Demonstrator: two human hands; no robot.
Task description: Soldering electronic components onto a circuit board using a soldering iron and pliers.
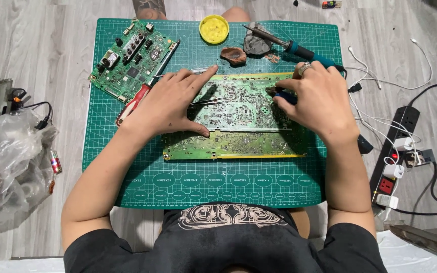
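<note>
A large green circuit board (pixel 238 119) lies at the centre of the frame on a green cutting mat (pixel 127 172). The left hand (pixel 170 103) presses flat on its left part, fingers spread wide. The right hand (pixel 319 98) pinches a blue-handled tool (pixel 285 97) over the board's right part. A smaller circuit board (pixel 130 58) sits upper left.

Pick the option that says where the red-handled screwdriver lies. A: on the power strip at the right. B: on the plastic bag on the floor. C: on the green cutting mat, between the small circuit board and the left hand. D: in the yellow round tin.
C: the red-handled screwdriver lies slantwise on the green cutting mat, just below the small circuit board and beside the left hand, which rests on the large circuit board.
</note>
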